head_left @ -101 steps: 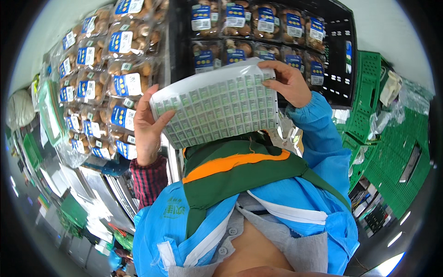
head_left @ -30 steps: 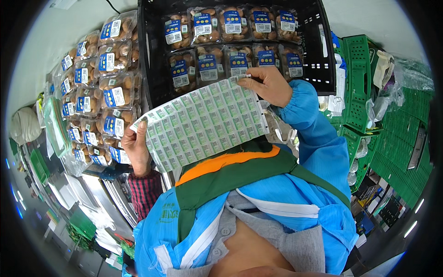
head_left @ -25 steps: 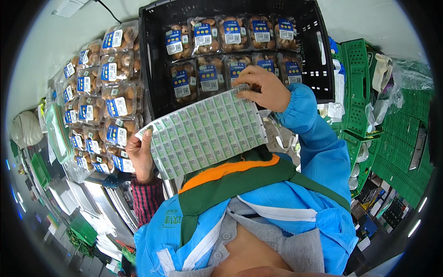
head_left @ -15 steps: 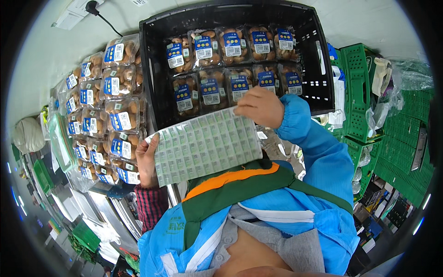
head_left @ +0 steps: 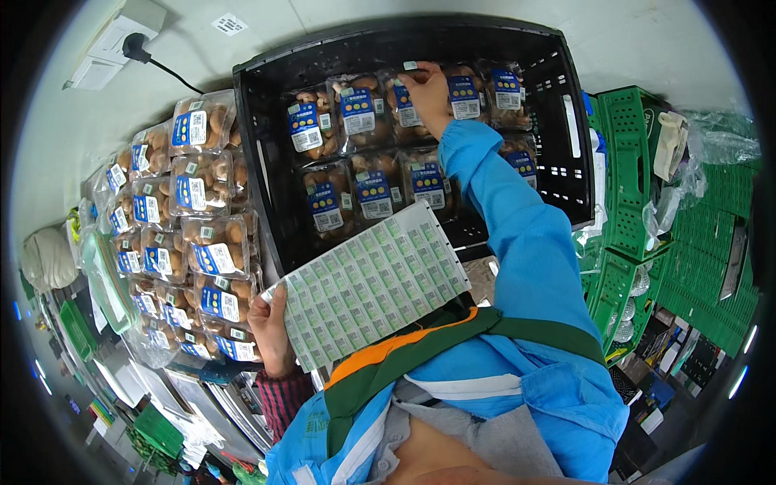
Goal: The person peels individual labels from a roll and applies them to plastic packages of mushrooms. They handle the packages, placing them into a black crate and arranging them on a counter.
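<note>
My left hand (head_left: 273, 330) pinches the left edge of a sheet of small green-and-white labels (head_left: 376, 287), tilted in front of my chest. Over the far row of packs in the black crate (head_left: 257, 174), my right hand (head_left: 428, 97) pinches a small label (head_left: 410, 65) between thumb and fingers. Below that hand is a clear-wrapped mushroom pack (head_left: 406, 115) with a blue-and-white label, partly covered by the fingers. Beside it sit another mushroom pack (head_left: 358, 121) and one more (head_left: 462, 101). My right sleeve hides part of the near row.
Stacked mushroom packs (head_left: 202, 194) stand left of the crate. A black plug (head_left: 136, 48) with a cord sits in a wall socket at the upper left. Green plastic crates (head_left: 626, 162) and clear plastic wrap (head_left: 711, 133) are at the right.
My right hand has moved from the sheet's upper edge to the crate's far row, carrying a small label. The sheet, still in my left hand, has tilted, its right end higher.
</note>
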{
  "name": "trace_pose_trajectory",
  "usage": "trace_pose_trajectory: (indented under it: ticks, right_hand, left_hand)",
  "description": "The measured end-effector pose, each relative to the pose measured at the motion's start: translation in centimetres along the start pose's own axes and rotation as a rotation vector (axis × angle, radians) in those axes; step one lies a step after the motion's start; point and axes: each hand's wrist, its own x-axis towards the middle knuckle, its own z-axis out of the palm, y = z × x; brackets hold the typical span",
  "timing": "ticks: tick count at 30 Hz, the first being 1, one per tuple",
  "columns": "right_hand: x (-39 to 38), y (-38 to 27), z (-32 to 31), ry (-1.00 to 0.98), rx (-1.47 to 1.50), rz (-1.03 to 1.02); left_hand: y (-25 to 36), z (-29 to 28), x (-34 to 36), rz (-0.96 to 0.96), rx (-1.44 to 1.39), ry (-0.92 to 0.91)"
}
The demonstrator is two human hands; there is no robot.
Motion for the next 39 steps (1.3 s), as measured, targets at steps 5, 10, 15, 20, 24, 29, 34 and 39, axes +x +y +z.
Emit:
trace_pose_trajectory:
  ticks: [5,10,15,20,24,29,34,39]
  right_hand:
    - [2.4,4.4,0.1,0.006,-0.565,-0.327]
    - [2.7,1.4,-4.0,0.174,-0.286,-0.301]
    - [5.5,5.0,-10.4,0.297,-0.131,-0.044]
    - [4.5,4.7,-9.7,0.279,-0.325,-0.155]
    - [3.4,3.6,-8.5,0.328,-0.598,-0.271]
    - [4.5,3.7,-10.6,0.274,-0.592,-0.298]
    - [-1.9,-4.8,-10.9,-0.518,-0.432,-0.130]
    - [-12.6,-12.9,-11.7,-1.212,-0.519,-0.386]
  left_hand:
    - [0.1,0.2,0.8,-0.022,-0.039,0.001]
    - [0.1,0.7,1.2,0.002,-0.046,0.016]
    - [0.9,2.0,1.5,0.047,-0.030,-0.045]
    - [0.9,2.8,1.9,0.057,-0.027,-0.072]
    - [1.3,3.3,1.4,0.066,0.006,-0.055]
    - [1.8,4.1,1.1,0.084,0.066,-0.046]
    - [1.2,4.0,0.6,0.059,0.092,-0.044]
    - [1.2,5.2,0.8,0.013,0.060,-0.085]
